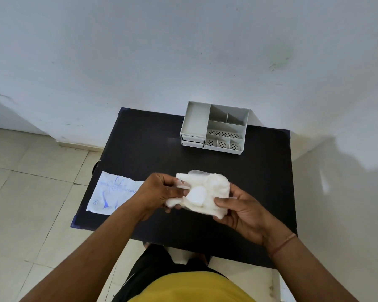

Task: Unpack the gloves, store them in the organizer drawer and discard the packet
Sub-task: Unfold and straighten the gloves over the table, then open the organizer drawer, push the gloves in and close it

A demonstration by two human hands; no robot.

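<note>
both hands [159,192] pinch gloves [205,194] above table [140,144] centre | organizer [215,127] far-right corner, right hand [238,210] nearer | packet [114,192] left edge

The organizer [214,127] stands on the table [140,149] at its far edge, against the wall [183,51]. Nearer than the organizer, above the table's middle, the gloves [205,192] sit between the left hand [159,192] and the right hand [240,211]. Left of the gloves, the packet [111,192] lies flat, overhanging the table's left edge
</note>
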